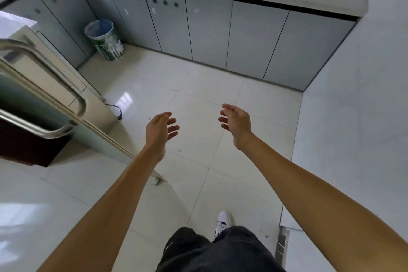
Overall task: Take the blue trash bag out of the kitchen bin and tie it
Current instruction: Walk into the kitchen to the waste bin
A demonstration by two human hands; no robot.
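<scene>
A round kitchen bin with green and white markings stands on the floor in the corner of the grey cabinets, at the upper left. A blue trash bag lines it, folded over the rim. My left hand and my right hand are stretched out in front of me over the floor tiles, fingers apart, holding nothing. Both hands are well short of the bin, which lies further ahead and to the left.
Grey cabinets under a white worktop run along the far side, with a hob at the top. An open door with a metal handle juts in from the left. A white wall closes the right. My shoe stands on pale tiles.
</scene>
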